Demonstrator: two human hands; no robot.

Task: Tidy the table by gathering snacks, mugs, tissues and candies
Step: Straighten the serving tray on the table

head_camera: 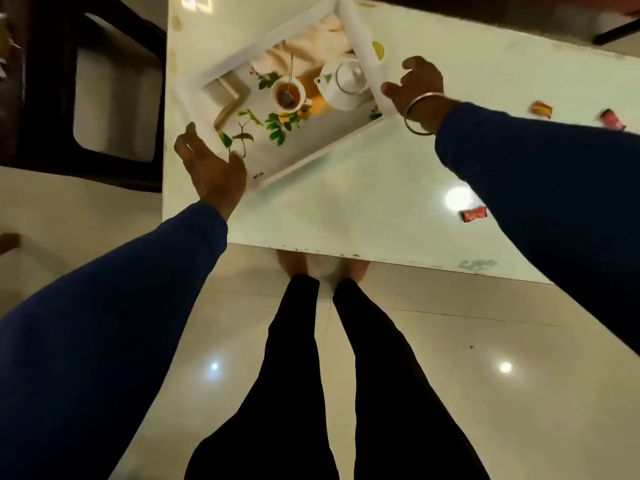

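Left fingers (188, 138) loosely spread, tips touching the tray (239, 58) at its near-left rim; left hand (211, 171) palm up, gripping nothing. Right fingers (391, 90) relaxed and apart, thumb against the tray's right rim; right hand (417, 86) with a bangle (420, 114) at the wrist. Tray flat on the table (346, 202), at an angle. Three candies (473, 214) scattered on the table to the right, well apart from the tray.

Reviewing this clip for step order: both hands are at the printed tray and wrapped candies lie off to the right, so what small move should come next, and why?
Probably close both hands on the tray rim. The left hand and right hand sit open at opposite ends of it, neither plainly gripping. It is empty, and three candies lie loose on the table to the right, so it likely needs bringing nearer them.
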